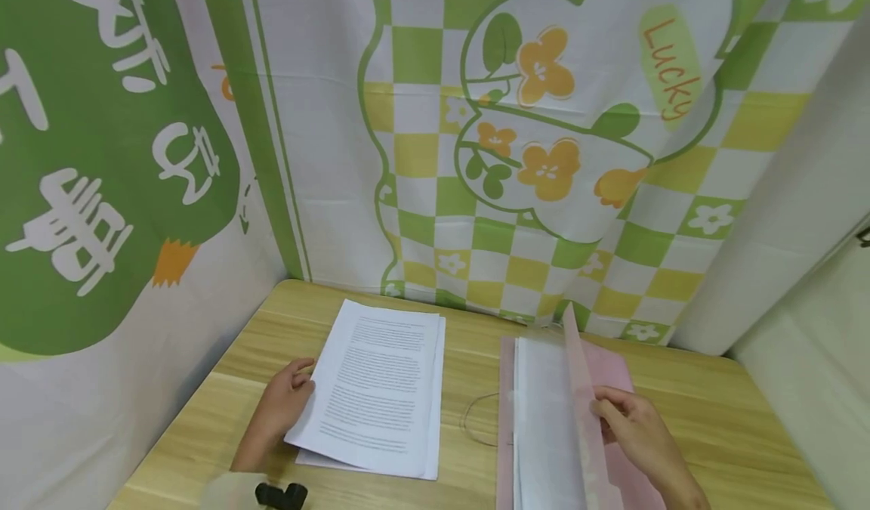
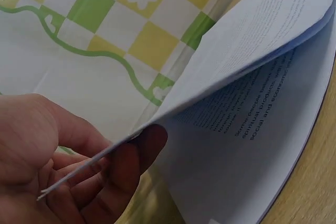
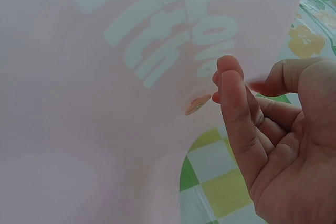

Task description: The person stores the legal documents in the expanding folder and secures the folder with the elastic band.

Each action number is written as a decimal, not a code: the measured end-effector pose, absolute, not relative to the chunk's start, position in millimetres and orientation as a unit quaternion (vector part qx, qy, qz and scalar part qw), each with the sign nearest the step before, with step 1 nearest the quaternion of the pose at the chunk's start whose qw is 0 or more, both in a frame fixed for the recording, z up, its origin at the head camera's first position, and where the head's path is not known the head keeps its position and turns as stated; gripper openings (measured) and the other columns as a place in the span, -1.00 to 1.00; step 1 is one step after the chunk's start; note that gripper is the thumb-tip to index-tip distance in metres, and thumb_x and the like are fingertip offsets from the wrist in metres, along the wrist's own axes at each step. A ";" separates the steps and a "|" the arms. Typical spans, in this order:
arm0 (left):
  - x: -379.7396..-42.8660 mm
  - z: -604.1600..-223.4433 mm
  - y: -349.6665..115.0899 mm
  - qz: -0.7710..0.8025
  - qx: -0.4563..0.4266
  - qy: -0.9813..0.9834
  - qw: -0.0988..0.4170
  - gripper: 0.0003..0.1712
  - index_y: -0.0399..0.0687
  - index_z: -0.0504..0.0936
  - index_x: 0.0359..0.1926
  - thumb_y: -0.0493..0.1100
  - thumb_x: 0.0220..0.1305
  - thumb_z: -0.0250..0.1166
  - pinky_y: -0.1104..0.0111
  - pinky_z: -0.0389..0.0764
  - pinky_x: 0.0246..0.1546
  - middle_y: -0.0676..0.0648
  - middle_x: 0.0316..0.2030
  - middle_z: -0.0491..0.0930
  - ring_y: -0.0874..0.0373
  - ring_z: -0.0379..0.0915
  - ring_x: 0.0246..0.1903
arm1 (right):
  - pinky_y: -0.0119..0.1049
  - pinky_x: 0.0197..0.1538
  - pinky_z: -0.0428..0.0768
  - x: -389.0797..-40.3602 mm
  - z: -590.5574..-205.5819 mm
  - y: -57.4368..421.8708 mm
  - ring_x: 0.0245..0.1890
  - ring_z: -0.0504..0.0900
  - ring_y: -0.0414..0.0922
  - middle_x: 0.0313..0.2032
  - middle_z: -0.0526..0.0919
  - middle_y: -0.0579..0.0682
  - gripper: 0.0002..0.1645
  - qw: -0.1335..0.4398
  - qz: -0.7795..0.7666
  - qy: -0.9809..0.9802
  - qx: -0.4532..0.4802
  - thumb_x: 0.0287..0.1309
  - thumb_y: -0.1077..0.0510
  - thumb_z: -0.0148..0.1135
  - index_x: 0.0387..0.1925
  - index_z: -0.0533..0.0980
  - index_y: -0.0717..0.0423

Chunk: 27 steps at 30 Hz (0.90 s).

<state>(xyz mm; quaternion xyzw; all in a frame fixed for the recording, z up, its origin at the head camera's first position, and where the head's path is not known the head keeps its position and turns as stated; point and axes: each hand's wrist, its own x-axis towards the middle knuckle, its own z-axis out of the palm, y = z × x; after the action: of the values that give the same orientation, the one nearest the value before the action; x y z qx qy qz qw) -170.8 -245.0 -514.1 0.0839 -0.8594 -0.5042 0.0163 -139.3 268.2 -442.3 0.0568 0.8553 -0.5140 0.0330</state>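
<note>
My left hand [image 1: 285,397] pinches the left edge of a stack of printed papers [image 1: 381,389], thumb above and fingers beneath. In the left wrist view the held sheets [image 2: 252,40] tilt up at that edge, and a lower printed sheet [image 2: 210,166] shows under them. On the right side lies a pink document folder [image 1: 506,419] with pale sheets [image 1: 547,419] inside. Its pink cover [image 1: 586,419] stands raised, and my right hand [image 1: 635,427] holds the cover's edge between thumb and fingers. Pale lettering and a small button [image 3: 198,104] show on the cover in the right wrist view.
The wooden table [image 1: 469,366] carries both papers and folder. A thin string [image 1: 469,412] loops out from the folder's left side. Behind the table hangs a green and yellow checked curtain [image 1: 476,230]; a green and white cloth [image 1: 136,268] hangs at left.
</note>
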 end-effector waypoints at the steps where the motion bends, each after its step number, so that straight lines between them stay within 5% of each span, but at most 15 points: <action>1: -170.4 -514.3 -245.3 -0.511 0.084 -0.855 0.012 -0.47 -0.45 0.38 0.37 -0.36 0.43 0.12 0.12 0.55 -0.09 -0.33 -0.04 0.66 -0.07 0.57 -0.10 | -0.28 -0.28 0.68 -139.2 -442.5 268.1 -0.41 0.61 -0.17 -0.34 0.63 0.04 -0.58 0.031 -0.514 0.855 0.055 0.44 0.23 0.14 0.16 0.54 0.47; 8: -169.1 -518.0 -249.5 -0.558 0.077 -0.826 -0.004 -0.48 -0.46 0.44 0.31 -0.44 0.34 0.18 0.32 0.54 -0.35 -0.17 -0.25 0.70 0.05 0.56 -0.31 | -0.28 -0.30 0.68 -137.6 -442.6 267.5 -0.44 0.61 -0.16 -0.38 0.61 0.05 -0.62 0.017 -0.517 0.854 0.049 0.41 0.26 0.14 0.12 0.57 0.46; 27: -165.6 -508.3 -249.1 -0.672 0.081 -0.736 -0.015 -0.58 -0.43 0.44 0.23 -0.50 0.37 0.14 0.31 0.61 -0.38 -0.25 -0.17 0.69 0.04 0.59 -0.30 | -0.29 -0.29 0.67 -137.1 -443.1 267.9 -0.42 0.61 -0.17 -0.37 0.61 0.05 -0.61 0.021 -0.516 0.855 0.051 0.42 0.24 0.14 0.13 0.56 0.46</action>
<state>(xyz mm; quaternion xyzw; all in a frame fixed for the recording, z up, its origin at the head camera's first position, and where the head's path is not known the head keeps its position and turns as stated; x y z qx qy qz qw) -165.6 -249.1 -508.3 0.0808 -0.7355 -0.6725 -0.0155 -137.1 267.9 -443.1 0.0513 0.8549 -0.5158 0.0208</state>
